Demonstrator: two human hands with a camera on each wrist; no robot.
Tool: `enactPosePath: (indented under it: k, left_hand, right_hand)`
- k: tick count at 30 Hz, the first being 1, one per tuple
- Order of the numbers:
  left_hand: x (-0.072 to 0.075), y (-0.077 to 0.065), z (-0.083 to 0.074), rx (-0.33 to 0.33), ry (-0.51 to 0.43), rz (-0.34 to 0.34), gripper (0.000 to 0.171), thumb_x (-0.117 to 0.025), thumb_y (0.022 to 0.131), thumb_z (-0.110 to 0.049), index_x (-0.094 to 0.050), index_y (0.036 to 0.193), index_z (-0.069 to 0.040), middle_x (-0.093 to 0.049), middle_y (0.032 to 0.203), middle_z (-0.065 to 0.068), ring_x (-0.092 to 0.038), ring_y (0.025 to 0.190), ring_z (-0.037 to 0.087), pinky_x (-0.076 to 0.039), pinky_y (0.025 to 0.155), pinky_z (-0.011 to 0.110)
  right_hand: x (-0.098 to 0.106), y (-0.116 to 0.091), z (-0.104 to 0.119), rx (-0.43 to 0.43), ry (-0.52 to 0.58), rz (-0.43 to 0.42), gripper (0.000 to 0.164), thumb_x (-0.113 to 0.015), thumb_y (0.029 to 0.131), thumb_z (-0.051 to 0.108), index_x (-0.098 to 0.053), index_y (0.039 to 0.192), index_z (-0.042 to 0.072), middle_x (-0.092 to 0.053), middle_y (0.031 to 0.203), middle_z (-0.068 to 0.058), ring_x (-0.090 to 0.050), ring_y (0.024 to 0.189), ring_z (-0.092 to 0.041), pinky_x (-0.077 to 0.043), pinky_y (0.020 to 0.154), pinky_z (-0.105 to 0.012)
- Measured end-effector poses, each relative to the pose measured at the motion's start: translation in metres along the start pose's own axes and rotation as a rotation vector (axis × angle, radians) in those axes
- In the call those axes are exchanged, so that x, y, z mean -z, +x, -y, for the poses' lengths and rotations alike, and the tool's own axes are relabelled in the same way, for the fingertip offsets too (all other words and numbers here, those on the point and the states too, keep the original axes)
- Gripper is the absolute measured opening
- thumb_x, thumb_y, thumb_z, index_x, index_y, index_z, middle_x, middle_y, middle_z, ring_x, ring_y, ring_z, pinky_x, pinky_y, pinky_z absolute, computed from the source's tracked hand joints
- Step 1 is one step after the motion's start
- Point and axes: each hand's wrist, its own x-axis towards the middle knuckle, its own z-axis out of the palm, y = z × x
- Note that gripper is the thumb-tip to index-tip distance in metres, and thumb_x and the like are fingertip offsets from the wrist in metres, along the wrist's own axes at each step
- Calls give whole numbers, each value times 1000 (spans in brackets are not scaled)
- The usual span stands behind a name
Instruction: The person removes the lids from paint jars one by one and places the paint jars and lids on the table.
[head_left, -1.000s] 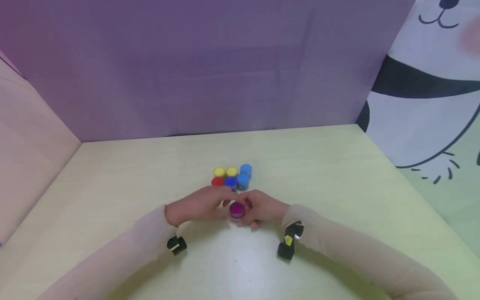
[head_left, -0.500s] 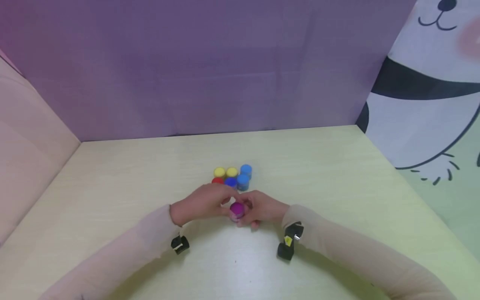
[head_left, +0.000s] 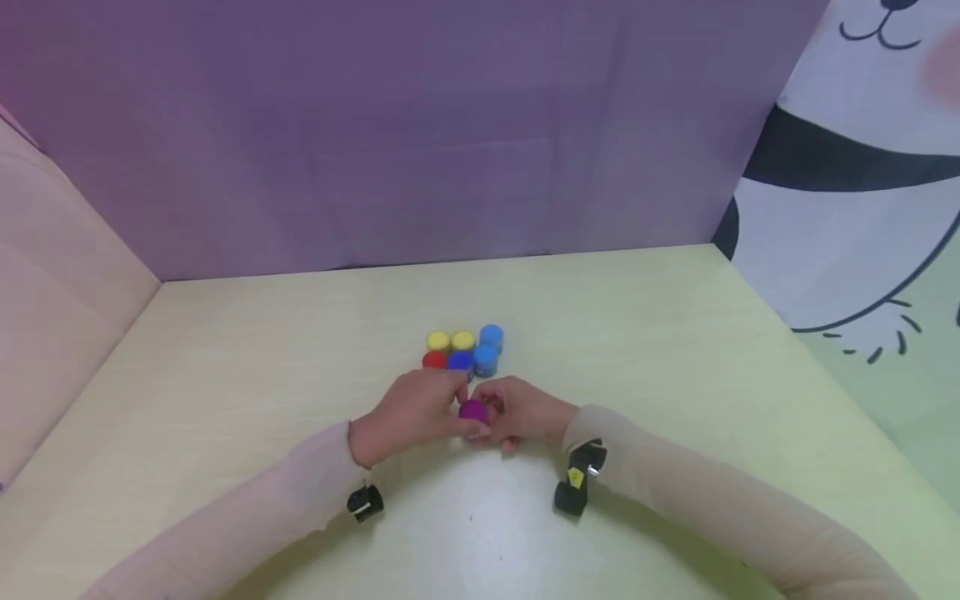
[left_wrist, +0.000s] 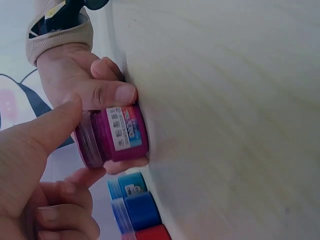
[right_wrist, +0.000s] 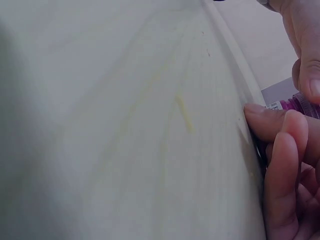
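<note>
A small magenta jar (left_wrist: 125, 132) with a printed label and a ridged lid (left_wrist: 89, 140) is between my hands, its base at the tabletop. My left hand (head_left: 418, 412) pinches the lid, thumb on one side and forefinger on the other. Around the lower body of the jar, my right hand (head_left: 528, 410) grips with thumb and fingers. In the right wrist view the jar (right_wrist: 292, 104) is mostly hidden behind the fingers of both hands.
Just beyond my hands stand similar jars: two yellow ones (head_left: 462, 341), a red one (head_left: 434, 359), a dark blue one (head_left: 461, 362) and two light blue ones (head_left: 486, 358). The pale tabletop (head_left: 262, 350) meets a purple wall (head_left: 450, 150) at the back.
My left hand has turned at the lid, its thumb coming round the near side and its wrist shifting slightly right. My right hand and the other jars stay in place.
</note>
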Motion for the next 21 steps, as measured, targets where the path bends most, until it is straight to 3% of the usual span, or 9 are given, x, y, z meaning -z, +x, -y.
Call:
enactPosePath:
  k: [5, 10, 14, 21]
  left_hand:
    - [0, 0, 8, -88, -29, 7, 42, -81, 69, -43, -63, 95, -15, -47, 62, -6, -43, 57, 8, -34, 49, 21]
    - [3, 0, 21, -245, -107, 43, 46, -81, 74, -33, -64, 113, -14, -60, 86, -8, -50, 73, 11, -43, 61, 23]
    - [5, 0, 28, -351, -150, 78, 46, -78, 78, -23, -63, 121, -13, -63, 100, -8, -52, 79, 12, -45, 68, 24]
    - [8, 3, 31, -408, -153, 119, 40, -72, 83, -12, -63, 122, -12, -61, 92, -8, -48, 75, 7, -44, 66, 22]
  right_hand:
    - [0, -2, -1, -11, 16, 4, 30, -71, 79, -1, -60, 106, 4, -55, 66, -2, -52, 46, -11, -45, 48, -20]
    - [0, -2, -1, -6, 9, 0, 35, -75, 78, 4, -63, 110, 8, -57, 64, -2, -52, 46, -11, -45, 49, -21]
    - [1, -1, -3, 7, 5, -8, 38, -76, 76, 4, -63, 111, 7, -55, 62, -2, -52, 46, -11, -45, 49, -22]
    - [-1, -1, -6, -4, 4, -15, 36, -76, 75, 5, -64, 109, 6, -52, 62, -2, -52, 47, -11, -46, 49, -21]
